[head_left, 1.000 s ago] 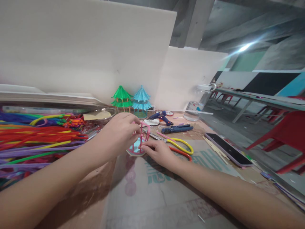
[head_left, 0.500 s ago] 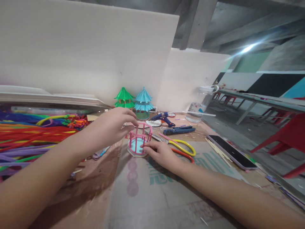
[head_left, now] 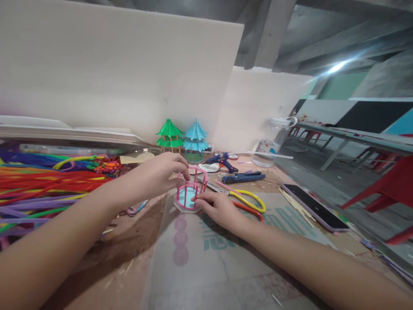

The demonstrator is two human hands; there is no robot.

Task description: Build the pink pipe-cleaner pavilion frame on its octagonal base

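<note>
A small model frame [head_left: 185,197] of pink pipe-cleaner-like posts and rails stands upright on a pale blue many-sided base [head_left: 187,210]. My left hand [head_left: 163,172] comes over it from the left, its thumb and fingertips closed at the upper left rail. Low on the front right, my right hand [head_left: 221,210] pinches a post near the base between thumb and forefinger. The exact left fingertip contact is partly hidden. Just right of the frame lie scissors [head_left: 250,199] with yellow and orange handles, partly behind my right hand.
Behind stand a green model pavilion [head_left: 169,133] and a blue one [head_left: 195,137]. A glue gun [head_left: 222,161], dark blue pliers [head_left: 243,177], a water bottle [head_left: 269,142] and a phone [head_left: 314,206] lie or stand rightward. Colourful pipe cleaners [head_left: 48,185] fill the left side.
My left hand has dropped slightly, and its fingers have closed in on the frame's upper rail. My right hand keeps its pinch at the post. The view has shifted a little.
</note>
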